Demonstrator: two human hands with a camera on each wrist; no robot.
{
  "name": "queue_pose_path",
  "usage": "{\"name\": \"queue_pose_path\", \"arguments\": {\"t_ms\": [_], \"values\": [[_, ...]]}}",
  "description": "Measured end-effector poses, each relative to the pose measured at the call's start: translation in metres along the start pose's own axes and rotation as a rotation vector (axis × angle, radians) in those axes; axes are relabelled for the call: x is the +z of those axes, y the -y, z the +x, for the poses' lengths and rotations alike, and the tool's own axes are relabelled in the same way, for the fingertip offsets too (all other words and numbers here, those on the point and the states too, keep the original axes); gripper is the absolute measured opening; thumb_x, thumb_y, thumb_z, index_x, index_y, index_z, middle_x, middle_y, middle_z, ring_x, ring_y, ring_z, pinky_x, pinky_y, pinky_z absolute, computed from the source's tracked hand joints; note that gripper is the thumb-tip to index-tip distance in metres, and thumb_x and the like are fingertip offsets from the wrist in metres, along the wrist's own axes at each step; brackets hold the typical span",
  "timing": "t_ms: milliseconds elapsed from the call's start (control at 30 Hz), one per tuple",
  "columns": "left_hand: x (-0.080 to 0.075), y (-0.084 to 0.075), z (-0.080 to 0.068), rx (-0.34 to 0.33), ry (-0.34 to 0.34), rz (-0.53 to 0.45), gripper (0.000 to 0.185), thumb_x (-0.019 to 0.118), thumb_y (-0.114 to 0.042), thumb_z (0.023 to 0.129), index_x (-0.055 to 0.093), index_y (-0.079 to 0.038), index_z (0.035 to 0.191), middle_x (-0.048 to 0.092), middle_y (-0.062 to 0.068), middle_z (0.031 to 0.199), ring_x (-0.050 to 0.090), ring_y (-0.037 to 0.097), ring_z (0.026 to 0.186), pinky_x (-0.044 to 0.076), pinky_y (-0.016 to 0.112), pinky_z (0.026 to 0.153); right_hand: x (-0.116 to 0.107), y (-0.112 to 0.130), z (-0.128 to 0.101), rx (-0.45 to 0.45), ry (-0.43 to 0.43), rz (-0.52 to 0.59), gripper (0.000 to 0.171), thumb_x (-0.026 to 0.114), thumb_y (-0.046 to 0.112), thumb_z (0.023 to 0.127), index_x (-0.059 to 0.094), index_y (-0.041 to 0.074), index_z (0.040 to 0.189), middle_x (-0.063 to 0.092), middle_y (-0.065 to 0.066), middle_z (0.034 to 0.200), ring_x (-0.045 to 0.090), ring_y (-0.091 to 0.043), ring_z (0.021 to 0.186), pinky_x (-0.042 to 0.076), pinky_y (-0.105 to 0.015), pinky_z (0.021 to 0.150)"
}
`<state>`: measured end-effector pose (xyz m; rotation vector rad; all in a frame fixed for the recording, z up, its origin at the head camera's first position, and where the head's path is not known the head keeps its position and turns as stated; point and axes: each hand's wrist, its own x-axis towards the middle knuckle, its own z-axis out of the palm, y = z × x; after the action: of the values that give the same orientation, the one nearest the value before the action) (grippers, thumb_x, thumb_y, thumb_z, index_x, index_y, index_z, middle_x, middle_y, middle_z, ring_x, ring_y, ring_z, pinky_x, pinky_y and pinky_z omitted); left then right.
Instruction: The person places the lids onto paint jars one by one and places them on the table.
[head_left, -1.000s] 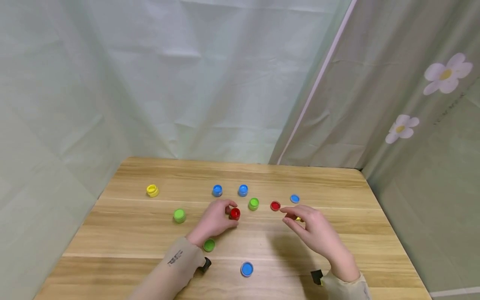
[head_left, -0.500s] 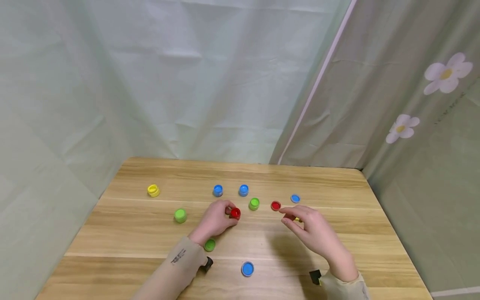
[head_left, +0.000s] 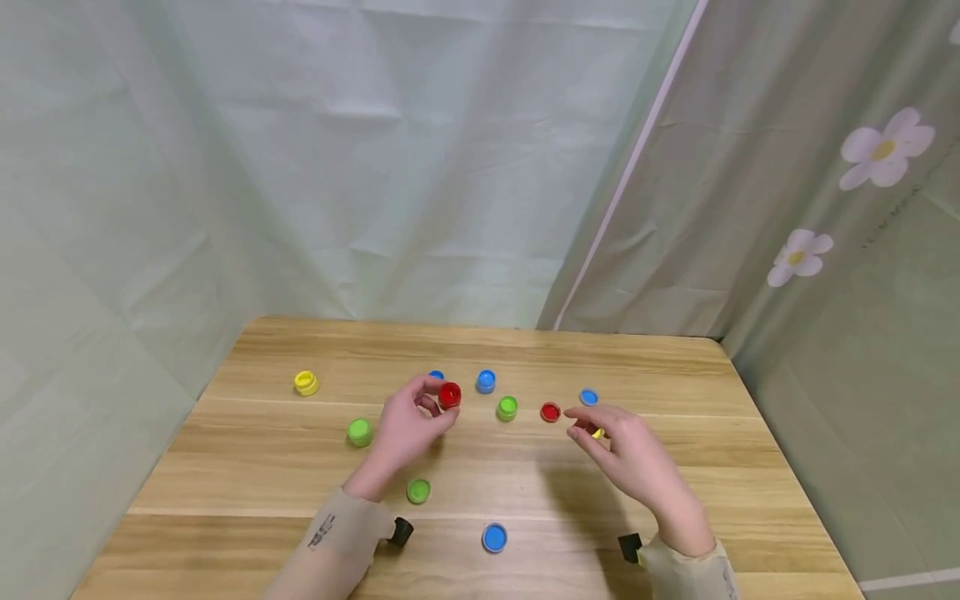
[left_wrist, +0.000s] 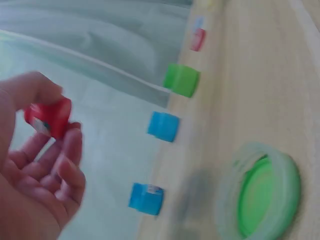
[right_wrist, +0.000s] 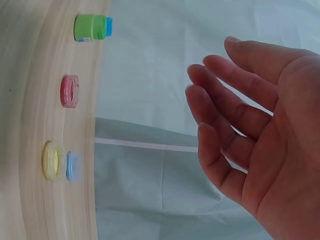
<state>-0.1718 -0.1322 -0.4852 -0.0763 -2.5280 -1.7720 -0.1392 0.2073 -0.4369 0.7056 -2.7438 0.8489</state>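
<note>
1. Above the table (head_left: 255, 467), toward its far edge, the red jar (head_left: 450, 396) hangs in the left hand (head_left: 408, 421), pinched between thumb and fingers. A slackened pinch could drop it.
2. Beyond it, nearer the far edge, a blue jar (head_left: 436, 375) is partly hidden; a low swing might knock it, since the hand masks it.
3. Toward the right edge, the right hand (head_left: 630, 454) hovers with thumb and fingers apart, holding nothing.
4. Its fingers mostly cover the yellow lid (right_wrist: 51, 161) in the head view, so dipping carelessly could nudge it.
5. Brushing sideways, they might push the nearby red lid (head_left: 551, 412) out of place.
</note>
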Motion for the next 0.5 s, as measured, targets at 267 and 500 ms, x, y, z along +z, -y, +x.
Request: {"name": "queue_pose_path", "arguments": {"t_ms": [267, 500], "values": [[-0.017, -0.012, -0.013, 0.145, 0.038, -0.218, 0.042, 0.084, -0.010, 0.095, 0.068, -0.007, 0.133, 0.074, 0.008, 0.116, 0.066, 0.026, 0.101, 0.056, 0.026, 0.088, 0.000, 0.002, 0.012, 0.077, 0.024, -0.043, 0.023, 0.073, 0.030, 0.105, 0.079, 0.019, 0.124, 0.076, 0.007, 0.109, 0.065, -0.005, 0.083, 0.055, -0.032, 0.072], [-0.025, -0.025, -0.024, 0.200, 0.050, -0.287, 0.046, 0.081, -0.006, 0.096, 0.066, -0.004, 0.139, 0.071, 0.012, 0.127, 0.065, 0.026, 0.106, 0.056, 0.023, 0.095, 0.007, 0.002, 0.028, 0.118, 0.067, -0.039, 0.028, 0.072, 0.030, 0.105, 0.077, 0.016, 0.129, 0.076, 0.006, 0.107, 0.067, -0.010, 0.089, 0.056, -0.037, 0.077]]}}
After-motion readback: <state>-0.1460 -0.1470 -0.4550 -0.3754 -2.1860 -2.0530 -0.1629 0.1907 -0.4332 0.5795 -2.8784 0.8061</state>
